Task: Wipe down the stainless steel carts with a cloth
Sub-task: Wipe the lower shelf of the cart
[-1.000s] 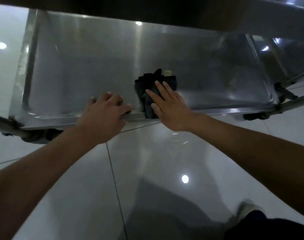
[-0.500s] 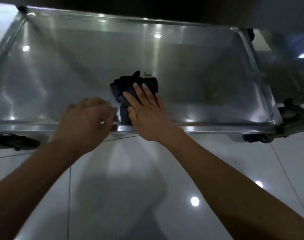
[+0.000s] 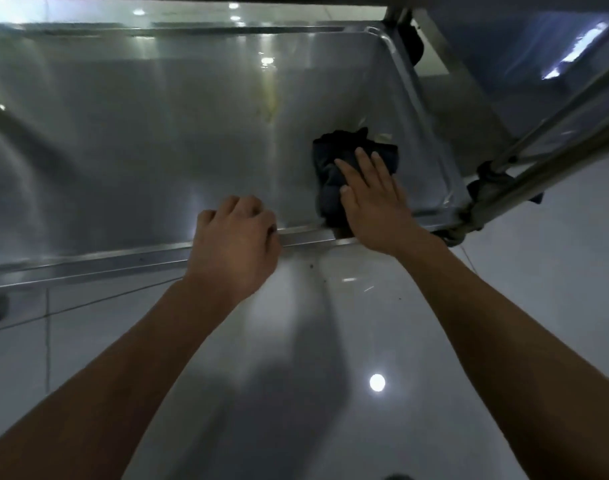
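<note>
Where tiles gleam, steel shelf (image 3: 129, 143)

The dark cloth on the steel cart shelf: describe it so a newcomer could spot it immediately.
Start at the wide stainless steel cart shelf that fills the upper part of the head view, and go to its near right corner. There a crumpled dark navy cloth lies on the metal, with the right hand pressed flat on it. It is the only soft, dark thing on the shiny shelf.
</note>
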Available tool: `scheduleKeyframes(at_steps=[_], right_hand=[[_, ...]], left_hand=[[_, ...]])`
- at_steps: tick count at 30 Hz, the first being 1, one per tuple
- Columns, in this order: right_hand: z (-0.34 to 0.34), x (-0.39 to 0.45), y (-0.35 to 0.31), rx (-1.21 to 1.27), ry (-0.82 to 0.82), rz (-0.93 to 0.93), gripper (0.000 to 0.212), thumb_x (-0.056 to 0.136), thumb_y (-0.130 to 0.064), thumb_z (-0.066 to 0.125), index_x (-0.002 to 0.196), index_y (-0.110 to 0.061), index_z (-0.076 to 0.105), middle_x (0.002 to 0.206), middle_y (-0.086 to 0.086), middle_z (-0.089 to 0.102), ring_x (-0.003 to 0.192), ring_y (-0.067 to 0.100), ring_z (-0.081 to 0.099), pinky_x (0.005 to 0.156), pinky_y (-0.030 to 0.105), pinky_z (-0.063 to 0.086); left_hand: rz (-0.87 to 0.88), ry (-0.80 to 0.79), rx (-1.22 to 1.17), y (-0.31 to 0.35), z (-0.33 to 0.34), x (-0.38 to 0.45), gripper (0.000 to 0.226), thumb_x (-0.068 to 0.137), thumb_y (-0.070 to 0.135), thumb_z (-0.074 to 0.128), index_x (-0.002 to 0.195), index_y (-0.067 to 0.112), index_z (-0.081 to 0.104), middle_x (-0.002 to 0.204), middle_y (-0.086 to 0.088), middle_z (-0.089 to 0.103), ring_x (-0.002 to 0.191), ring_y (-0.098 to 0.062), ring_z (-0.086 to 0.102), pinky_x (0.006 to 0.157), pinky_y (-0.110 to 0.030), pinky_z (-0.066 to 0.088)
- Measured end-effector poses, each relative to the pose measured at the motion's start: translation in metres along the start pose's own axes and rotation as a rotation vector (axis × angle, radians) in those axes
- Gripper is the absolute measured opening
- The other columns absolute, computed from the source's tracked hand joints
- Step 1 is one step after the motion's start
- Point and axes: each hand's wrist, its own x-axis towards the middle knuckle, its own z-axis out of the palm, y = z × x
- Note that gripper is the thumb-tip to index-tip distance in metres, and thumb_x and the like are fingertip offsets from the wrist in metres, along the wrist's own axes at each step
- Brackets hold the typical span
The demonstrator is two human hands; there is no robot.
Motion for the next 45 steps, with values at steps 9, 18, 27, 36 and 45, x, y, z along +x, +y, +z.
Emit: scheduleKeyframes(at_steps=[9,18,27,36,45], right_hand=[[-0.017,0.006,0.059,-0.061,0.065,0.255,0.053,0.106,-0.035,0.022,0.158,-0.032,0.012,0.168,0.0,-0.001,0.153,0.021,-0.005,0.123,0.048,0.004],[0.015,-0.001,-0.041,-0.057,0.019,0.02,0.053,0.105,-0.038,0.02,0.158,-0.031,0.013,0.167,0.002,-0.006,0.153,0.024,-0.009,0.122,0.049,0.0],[0.041,0.006,-0.156,-0.029,-0.087,-0.273,0.054,0.105,-0.035,0.025,0.157,-0.029,0.017,0.167,0.003,-0.005,0.153,0.024,-0.011,0.121,0.051,-0.001],[0.026,-0.014,-0.094,-0.047,-0.009,-0.183,0.052,0.107,-0.034,0.022,0.158,-0.029,0.016,0.168,-0.001,-0.002,0.153,0.02,-0.008,0.123,0.046,0.001],[-0.008,0.007,0.024,-0.065,0.054,0.139,0.053,0.107,-0.032,0.023,0.158,-0.031,0.013,0.168,-0.002,-0.003,0.153,0.018,-0.006,0.124,0.046,0.004]], left_hand=[[0.088,-0.025,-0.053,-0.015,-0.005,0.002,0.024,0.089,0.027,0.059,0.105,0.02,0.076,0.116,-0.005,0.066,0.11,-0.034,0.059,0.085,-0.047,0.046],[-0.056,-0.031,-0.097,-0.069,-0.012,-0.021,0.052,0.083,0.054,0.071,0.117,0.016,0.061,0.127,-0.007,0.057,0.109,-0.034,0.057,0.09,-0.046,0.047],[-0.196,-0.017,-0.261,-0.082,-0.024,-0.034,0.103,0.075,0.046,0.084,0.154,0.009,0.031,0.145,-0.014,0.046,0.128,-0.037,0.047,0.1,-0.046,0.042],[-0.067,-0.078,-0.109,-0.062,-0.03,-0.023,0.067,0.076,0.031,0.077,0.139,0.022,0.055,0.143,-0.002,0.051,0.134,-0.028,0.039,0.106,-0.051,0.037],[-0.044,-0.16,0.014,-0.021,-0.015,0.008,0.047,0.081,0.03,0.064,0.127,0.028,0.063,0.138,-0.007,0.051,0.13,-0.036,0.042,0.102,-0.054,0.038]])
